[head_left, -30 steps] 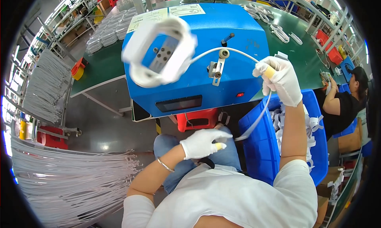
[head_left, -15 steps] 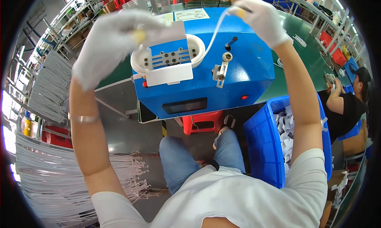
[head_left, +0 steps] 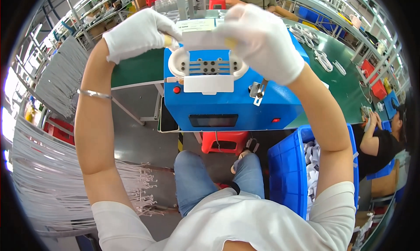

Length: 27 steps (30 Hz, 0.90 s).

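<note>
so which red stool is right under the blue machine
The red stool just below the blue machine, in front of the person's knees. The other red stools stand far off beyond the green table.

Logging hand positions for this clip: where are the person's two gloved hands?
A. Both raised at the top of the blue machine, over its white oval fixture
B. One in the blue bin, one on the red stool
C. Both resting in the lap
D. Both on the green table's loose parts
A: the left hand and right hand are up over the white oval fixture on the blue machine.
</note>
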Motion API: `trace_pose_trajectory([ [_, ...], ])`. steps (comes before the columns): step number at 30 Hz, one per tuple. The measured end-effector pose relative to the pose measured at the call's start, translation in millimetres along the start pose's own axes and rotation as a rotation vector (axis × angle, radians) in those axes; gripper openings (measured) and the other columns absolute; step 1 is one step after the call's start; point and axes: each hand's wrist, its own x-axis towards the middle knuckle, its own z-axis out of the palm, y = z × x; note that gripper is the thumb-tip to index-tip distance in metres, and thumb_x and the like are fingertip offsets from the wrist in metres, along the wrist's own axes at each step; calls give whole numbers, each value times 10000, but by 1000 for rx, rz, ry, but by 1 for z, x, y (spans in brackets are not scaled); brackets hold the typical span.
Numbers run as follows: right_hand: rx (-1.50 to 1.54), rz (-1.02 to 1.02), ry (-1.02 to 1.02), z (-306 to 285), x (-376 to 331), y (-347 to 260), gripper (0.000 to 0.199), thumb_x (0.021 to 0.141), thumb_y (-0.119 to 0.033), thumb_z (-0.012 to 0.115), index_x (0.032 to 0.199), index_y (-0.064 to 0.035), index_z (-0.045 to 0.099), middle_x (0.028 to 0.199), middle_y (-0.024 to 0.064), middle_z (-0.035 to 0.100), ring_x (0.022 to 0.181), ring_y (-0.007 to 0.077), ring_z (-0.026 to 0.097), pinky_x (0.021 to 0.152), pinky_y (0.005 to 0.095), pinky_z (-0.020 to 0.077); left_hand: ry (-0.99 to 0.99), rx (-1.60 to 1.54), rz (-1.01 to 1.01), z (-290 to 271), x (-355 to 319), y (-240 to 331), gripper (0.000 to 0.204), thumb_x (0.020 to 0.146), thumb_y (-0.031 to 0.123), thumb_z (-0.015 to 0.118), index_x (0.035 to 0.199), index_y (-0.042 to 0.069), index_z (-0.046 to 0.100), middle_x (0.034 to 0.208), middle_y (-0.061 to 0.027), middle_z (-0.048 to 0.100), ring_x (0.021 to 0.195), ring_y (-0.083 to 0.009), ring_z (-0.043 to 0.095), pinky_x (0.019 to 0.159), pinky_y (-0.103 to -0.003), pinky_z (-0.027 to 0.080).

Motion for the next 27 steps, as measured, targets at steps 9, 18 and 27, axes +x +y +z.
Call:
trace_pose_trajectory([
  [9, -91, 90, -265, 20, -3, -7, 154, 692, -82, 696, 833, -80, 635, 787, 89, 585, 736, 284, 598, 647, 369, 506, 378, 483, 69, 49, -13, 8, 193, 807, 173, 634, 969, 76, 673, 867, -153, 653, 828, -344, 619, 763, -414, 498],
  [18, 902, 947, -337, 28, 8, 4, 312, 934, -282, 554, 1115, -34, 612, 997, 72, 652, 914, 145, 632, 790, 287, 531, 596, 439, 325, 79, -7, -7, 87, 757, 121, 654, 822, 64, 666, 855, -105, 618, 865, -274, 605, 745, -356, 496],
  [27, 630, 485, -257, 33, -2, -1, 174, 873, -74, 596, 1027, -15, 652, 893, 41, 623, 789, 126, 598, 740, 258, 511, 332, 337, 81, 71, -2, -1, 417, 732, 60, 658, 1140, 69, 573, 867, -158, 633, 822, -304, 629, 755, -377, 510],
])
